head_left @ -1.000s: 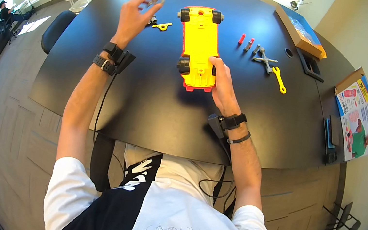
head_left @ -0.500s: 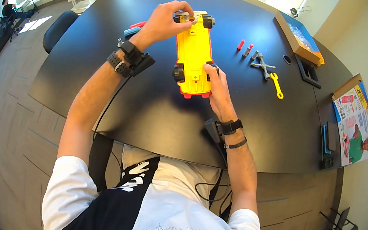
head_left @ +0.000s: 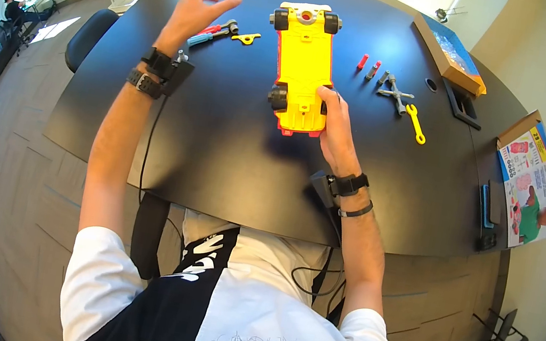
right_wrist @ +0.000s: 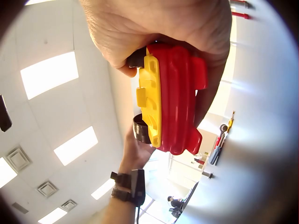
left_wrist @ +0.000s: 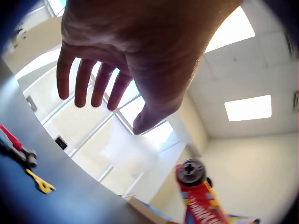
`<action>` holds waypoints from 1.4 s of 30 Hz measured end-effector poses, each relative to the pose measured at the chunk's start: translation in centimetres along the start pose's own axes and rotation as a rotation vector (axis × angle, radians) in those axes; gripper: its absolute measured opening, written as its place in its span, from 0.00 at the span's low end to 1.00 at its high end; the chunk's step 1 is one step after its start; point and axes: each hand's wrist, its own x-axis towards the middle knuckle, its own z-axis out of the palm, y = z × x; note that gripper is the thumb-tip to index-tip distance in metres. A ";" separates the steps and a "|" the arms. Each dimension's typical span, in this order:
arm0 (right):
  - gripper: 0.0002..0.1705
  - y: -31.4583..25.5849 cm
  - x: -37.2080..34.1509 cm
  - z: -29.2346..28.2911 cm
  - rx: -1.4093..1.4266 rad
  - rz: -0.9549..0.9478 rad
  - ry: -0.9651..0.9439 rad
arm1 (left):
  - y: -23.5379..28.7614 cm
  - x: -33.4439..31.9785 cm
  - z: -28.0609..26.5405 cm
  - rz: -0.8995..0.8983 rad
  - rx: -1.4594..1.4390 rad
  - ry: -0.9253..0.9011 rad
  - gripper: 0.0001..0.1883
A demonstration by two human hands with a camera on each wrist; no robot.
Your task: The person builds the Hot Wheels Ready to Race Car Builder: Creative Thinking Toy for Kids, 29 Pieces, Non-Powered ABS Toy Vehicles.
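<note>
My right hand (head_left: 335, 127) grips the near end of a toy car (head_left: 302, 66), held upside down over the table with its yellow underside up. Black wheels stick out at its sides; its red body shows in the right wrist view. A grey plastic piece (head_left: 307, 16) lies across the underside at the far end, around a red spot. Off to the left, my left hand (head_left: 194, 14) is raised with fingers loosely spread and nothing in them. Just beside it on the table lie a toy tool with a blue handle (head_left: 202, 39), a red-handled one and a small yellow piece (head_left: 246, 38).
Right of the car lie several red and grey pegs (head_left: 372, 70), a grey cross-shaped wrench (head_left: 395, 95) and a yellow wrench (head_left: 415, 125). An open cardboard box (head_left: 448, 55) stands at the back right, a printed box (head_left: 530, 183) at the right edge.
My left hand brought the grey piece from the left to the car's far end, let go of it there, and moved back left. My right hand keeps its grip on the car.
</note>
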 end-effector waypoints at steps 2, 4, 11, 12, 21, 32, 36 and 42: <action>0.23 0.2 0.1 -0.3 0.007 0.008 -0.005 | -4.7 -0.5 -2.0 -0.094 0.454 -0.260 0.31; 0.24 0.2 0.0 -0.2 0.010 0.008 -0.010 | -7.5 -2.7 -3.1 -0.082 0.768 -0.385 0.25; 0.24 0.4 0.0 0.0 0.003 -0.009 0.006 | -15.4 -7.4 -3.6 -0.242 0.823 -0.474 0.20; 0.24 0.4 0.1 0.0 0.000 -0.011 0.005 | -15.5 -7.4 -3.7 -0.238 0.825 -0.482 0.18; 0.24 0.6 0.3 -0.3 0.014 0.017 0.004 | -9.1 -4.7 -2.3 -0.190 0.574 -0.266 0.16; 0.25 0.8 0.4 -0.5 0.026 0.041 -0.027 | 5.8 -1.6 3.2 0.293 -0.144 -0.106 0.12; 0.24 0.3 0.0 -0.1 0.017 0.041 -0.041 | 8.1 -1.1 5.8 0.385 -0.141 -0.091 0.12; 0.24 0.3 -0.1 0.1 0.015 0.019 -0.025 | 6.8 -1.0 8.1 0.304 -0.258 -0.193 0.15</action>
